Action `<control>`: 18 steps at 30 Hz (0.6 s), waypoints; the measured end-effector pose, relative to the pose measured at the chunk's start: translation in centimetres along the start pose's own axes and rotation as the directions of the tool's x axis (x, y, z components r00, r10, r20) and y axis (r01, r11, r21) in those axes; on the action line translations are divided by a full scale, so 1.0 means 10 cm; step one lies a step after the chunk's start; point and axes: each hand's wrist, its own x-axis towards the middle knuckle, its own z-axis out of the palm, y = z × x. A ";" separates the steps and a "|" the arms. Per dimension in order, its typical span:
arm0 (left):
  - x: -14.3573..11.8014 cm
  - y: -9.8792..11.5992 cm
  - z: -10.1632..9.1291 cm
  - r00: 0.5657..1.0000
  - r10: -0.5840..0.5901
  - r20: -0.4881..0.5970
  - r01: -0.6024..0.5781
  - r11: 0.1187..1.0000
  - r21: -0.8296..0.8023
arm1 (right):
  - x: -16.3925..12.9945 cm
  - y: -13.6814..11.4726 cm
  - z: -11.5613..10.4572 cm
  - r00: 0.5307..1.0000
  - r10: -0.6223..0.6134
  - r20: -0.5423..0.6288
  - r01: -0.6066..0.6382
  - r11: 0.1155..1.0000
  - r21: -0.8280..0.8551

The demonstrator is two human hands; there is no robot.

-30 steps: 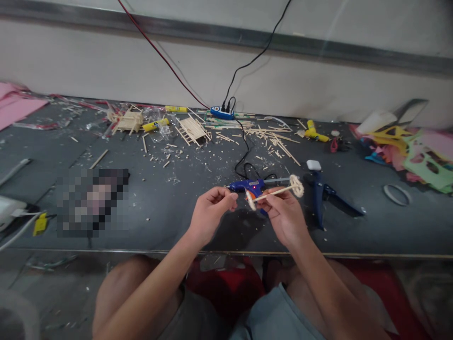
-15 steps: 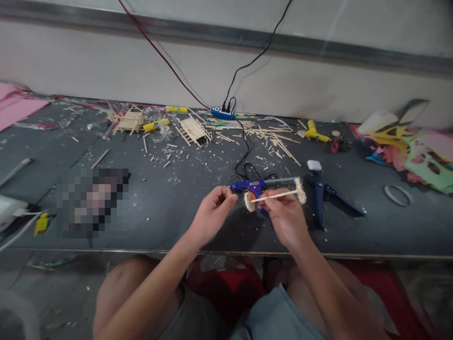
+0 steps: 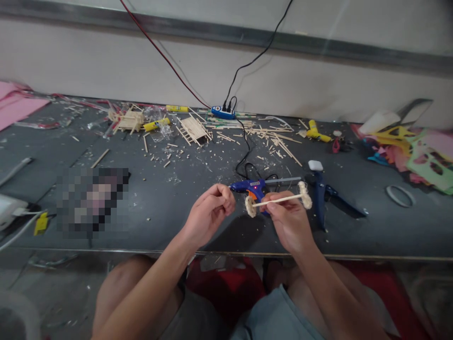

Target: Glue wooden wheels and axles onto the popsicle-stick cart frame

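fingers of the right hand (image 3: 288, 226) pinch a thin wooden stick (image 3: 279, 200) near its middle; this stick carries a small pale wheel at each end, the left wheel (image 3: 250, 206) and the right wheel (image 3: 305, 195); it is held in the air just above the grey table (image 3: 177, 208), in front of the blue glue gun (image 3: 256, 187) that lies there with a small red light on; compared with one second ago, the axle has turned in the fingers; then the right wheel showed its round face with spokes, now both wheels are seen nearly edge-on and a little blurred, so i judge the person is rolling the stick to check how the wheels sit and whether the glue holds; the left hand (image 3: 210, 212) is curled closed, thumb against the bent fingers; it has come slightly lower and more closed than before, apart from the left wheel; whether it holds some small piece inside, i cannot tell; a dark blue tool (image 3: 320, 193) lies just right of the axle; many loose sticks (image 3: 276, 139) and small stick frames (image 3: 193, 128) lie further back on the table.
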 end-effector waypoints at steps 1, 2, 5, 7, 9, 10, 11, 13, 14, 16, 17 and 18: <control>0.00 0.00 -0.01 1.000 -0.004 -0.004 0.004 1.000 0.010 | -0.01 -0.01 0.00 1.000 -0.001 0.004 0.001 1.000 0.004; 0.01 0.00 -0.02 1.000 -0.004 -0.014 0.004 1.000 0.031 | -0.01 -0.01 0.01 1.000 -0.005 0.009 0.005 1.000 0.007; 0.02 -0.03 -0.06 0.997 0.026 -0.072 -0.015 0.990 0.142 | -0.02 -0.03 0.01 1.000 -0.023 0.019 0.023 1.000 0.004; 0.03 -0.06 -0.07 0.993 0.063 -0.102 -0.036 0.969 0.244 | -0.03 -0.03 0.01 1.000 -0.024 0.014 0.024 1.000 -0.007; 0.03 -0.08 -0.08 0.990 0.086 -0.110 -0.044 0.941 0.336 | -0.04 -0.03 0.01 1.000 -0.018 0.005 0.018 1.000 -0.018; 0.03 -0.09 -0.08 0.990 0.091 -0.107 -0.046 0.929 0.366 | -0.04 -0.03 0.01 1.000 -0.017 0.005 0.017 1.000 -0.021; 0.03 -0.09 -0.08 0.991 0.091 -0.098 -0.047 0.923 0.383 | -0.04 -0.02 0.00 1.000 -0.018 0.006 0.018 1.000 -0.024; 0.03 -0.10 -0.08 0.994 0.081 -0.068 -0.048 0.919 0.391 | -0.04 -0.02 0.00 1.000 -0.025 0.009 0.025 0.999 -0.032; 0.02 -0.10 -0.08 0.996 0.078 -0.049 -0.052 0.917 0.395 | -0.04 -0.02 0.00 1.000 -0.029 0.010 0.029 0.999 -0.038; 0.02 -0.10 -0.08 0.997 0.079 -0.017 -0.065 0.907 0.416 | -0.04 -0.02 -0.01 0.999 -0.034 0.007 0.035 0.998 -0.049; 0.02 -0.10 -0.08 0.996 0.084 -0.005 -0.073 0.900 0.429 | -0.04 -0.02 -0.01 0.999 -0.037 0.006 0.038 0.998 -0.054; 0.02 -0.10 -0.09 0.996 0.092 0.004 -0.084 0.894 0.440 | -0.04 -0.02 -0.01 0.999 -0.043 0.008 0.043 0.998 -0.055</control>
